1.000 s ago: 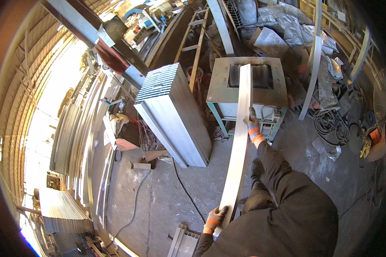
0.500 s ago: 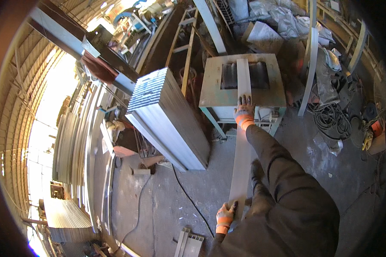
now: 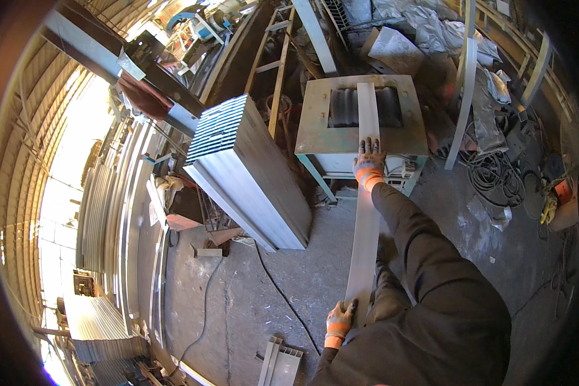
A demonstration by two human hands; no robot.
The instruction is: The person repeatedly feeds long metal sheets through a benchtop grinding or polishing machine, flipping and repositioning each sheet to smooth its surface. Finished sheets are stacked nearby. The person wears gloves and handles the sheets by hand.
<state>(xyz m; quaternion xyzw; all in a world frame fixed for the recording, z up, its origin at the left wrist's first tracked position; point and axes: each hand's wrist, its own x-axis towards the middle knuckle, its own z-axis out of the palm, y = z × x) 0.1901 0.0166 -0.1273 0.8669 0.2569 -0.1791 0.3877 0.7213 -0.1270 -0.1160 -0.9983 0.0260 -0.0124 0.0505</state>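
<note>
A long, flat metal profile (image 3: 363, 241) runs from near my body up onto the top of a boxy green-grey machine (image 3: 315, 119). Its far end crosses the dark opening (image 3: 386, 106) in the machine's top plate. My right hand (image 3: 369, 162), in an orange and dark grey work glove, lies flat on the profile near the machine's front edge, fingers stretched forward. Closer to me, my left hand (image 3: 339, 321), gloved alike, grips the profile's left edge, with the thumb on top and the other fingers partly hidden.
A tall stack of metal profiles (image 3: 251, 180) stands left of the machine. A dark cable (image 3: 273, 286) crosses the concrete floor beside a short profile bundle (image 3: 280, 363). Coiled hoses (image 3: 492, 177) lie at the right, near an upright metal post (image 3: 463, 106).
The view has shifted slightly. Both hands keep nearly the same places on the profile, whose far end still rests over the machine's opening.
</note>
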